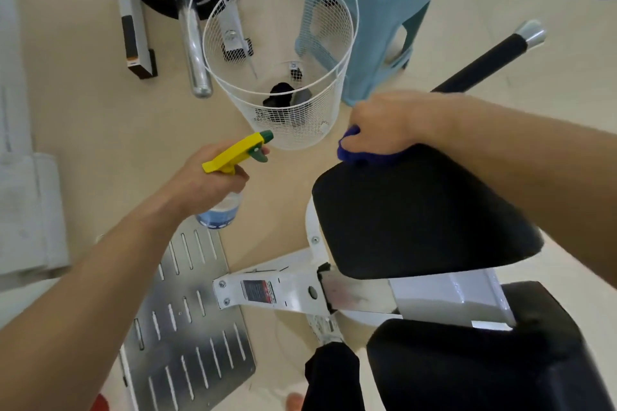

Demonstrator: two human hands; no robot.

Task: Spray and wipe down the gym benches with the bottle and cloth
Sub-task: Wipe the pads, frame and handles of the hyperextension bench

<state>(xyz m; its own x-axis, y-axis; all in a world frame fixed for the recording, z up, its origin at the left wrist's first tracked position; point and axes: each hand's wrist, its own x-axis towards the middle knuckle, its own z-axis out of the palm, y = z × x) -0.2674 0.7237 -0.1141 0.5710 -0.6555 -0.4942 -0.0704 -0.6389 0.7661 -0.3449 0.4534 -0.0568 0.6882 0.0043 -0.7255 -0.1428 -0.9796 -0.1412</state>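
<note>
A black padded bench seat (417, 217) on a white metal frame fills the right half of the head view, with a second black pad (474, 364) below it. My right hand (384, 125) grips a bunched blue cloth (354, 152) and presses it on the seat's far edge. My left hand (203, 180) holds a spray bottle (233, 157) by its neck, left of the bench and above the floor. The bottle has a yellow trigger head, a green nozzle and a clear body with blue liquid. A fingertip rests by the trigger.
A white wire basket (337, 90) with dark items stands just beyond both hands. Behind it are a light blue plastic stool (384, 3), a weight plate on a chrome bar (190, 27) and a black-handled bar (484, 67). A slotted metal plate (187, 320) lies on the floor under my left arm.
</note>
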